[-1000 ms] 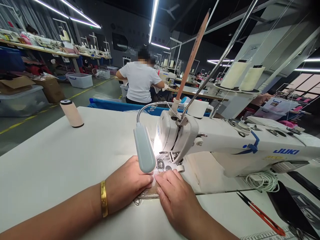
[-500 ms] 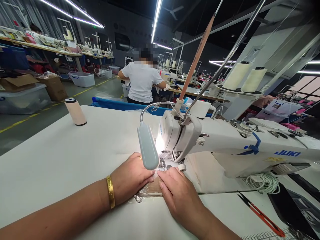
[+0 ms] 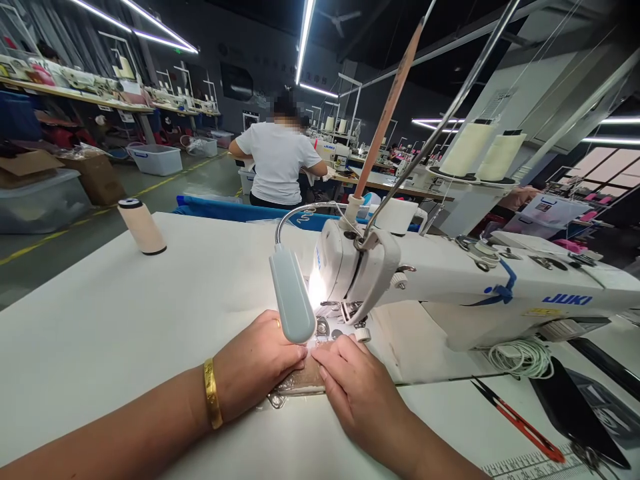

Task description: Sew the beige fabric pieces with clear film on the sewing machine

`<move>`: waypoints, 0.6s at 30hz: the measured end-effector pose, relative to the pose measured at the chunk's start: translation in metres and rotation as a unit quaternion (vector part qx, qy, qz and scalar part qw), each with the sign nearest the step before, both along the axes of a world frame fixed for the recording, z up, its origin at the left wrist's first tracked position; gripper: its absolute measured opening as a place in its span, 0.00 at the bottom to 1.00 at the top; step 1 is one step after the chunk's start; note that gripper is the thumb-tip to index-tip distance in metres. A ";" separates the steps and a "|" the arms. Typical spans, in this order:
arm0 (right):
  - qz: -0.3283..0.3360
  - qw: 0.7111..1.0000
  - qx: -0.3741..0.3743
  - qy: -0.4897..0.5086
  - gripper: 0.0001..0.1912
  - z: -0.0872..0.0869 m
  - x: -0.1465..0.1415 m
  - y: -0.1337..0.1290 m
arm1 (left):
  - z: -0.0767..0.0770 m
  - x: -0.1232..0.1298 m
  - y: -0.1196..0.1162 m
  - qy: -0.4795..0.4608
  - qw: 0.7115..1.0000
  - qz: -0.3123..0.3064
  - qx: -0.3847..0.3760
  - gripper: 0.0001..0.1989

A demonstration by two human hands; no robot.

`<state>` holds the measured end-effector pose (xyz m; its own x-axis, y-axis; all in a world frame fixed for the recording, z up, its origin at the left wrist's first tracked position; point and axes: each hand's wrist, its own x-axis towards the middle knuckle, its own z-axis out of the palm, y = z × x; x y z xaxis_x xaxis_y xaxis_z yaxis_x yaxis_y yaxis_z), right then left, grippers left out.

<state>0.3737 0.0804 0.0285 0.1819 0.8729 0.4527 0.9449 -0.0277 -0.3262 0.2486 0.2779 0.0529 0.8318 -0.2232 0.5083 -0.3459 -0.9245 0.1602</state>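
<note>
Both my hands rest on the bed of a white sewing machine (image 3: pixel 370 260), just in front of its presser foot area. My left hand (image 3: pixel 260 353), with a gold bangle at the wrist, has its fingers closed and thumb tip pressed in; the lamp partly covers it. My right hand (image 3: pixel 355 380) is pinched, its thumb and forefinger tips almost meeting the left thumb. Whatever lies between the fingertips is too small or hidden to make out. Below them is a brown, clear-taped patch (image 3: pixel 305 379) at the bed's front edge. A grey-green lamp (image 3: pixel 293 293) hangs over the fingertips, lit.
A peach thread cone (image 3: pixel 143 227) stands on the white table (image 3: pixel 90 320) at left. To the right lie red-handled tweezers (image 3: pixel 523 420), a ruler (image 3: pixel 530 463), a coil of pale cord (image 3: pixel 520 358) and a black flat object (image 3: pixel 575 407). Ahead sits a person in a white shirt (image 3: pixel 277 160).
The view has shifted slightly, so the surroundings appear a little farther left. My hands stay at nearly the same spot, with the fingertips slightly lower and more brown patch showing between them.
</note>
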 end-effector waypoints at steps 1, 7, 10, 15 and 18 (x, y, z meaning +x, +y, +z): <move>-0.001 1.000 -0.001 -0.001 0.17 0.000 0.000 0.000 | -0.001 0.000 0.000 0.000 1.000 0.004 0.003 0.15; -0.016 1.000 -0.009 0.021 0.16 0.005 0.003 0.000 | -0.003 0.003 0.004 0.017 0.999 0.028 0.014 0.14; -0.037 0.999 -0.003 0.030 0.15 0.006 0.005 -0.001 | -0.001 0.007 0.007 0.027 0.999 0.039 0.012 0.13; -0.064 0.998 0.022 0.015 0.16 0.009 0.009 -0.002 | -0.001 0.012 0.012 0.020 0.999 0.046 0.014 0.13; -0.075 0.997 0.021 0.010 0.17 0.013 0.013 -0.001 | 0.000 0.014 0.011 0.016 0.998 0.056 0.013 0.17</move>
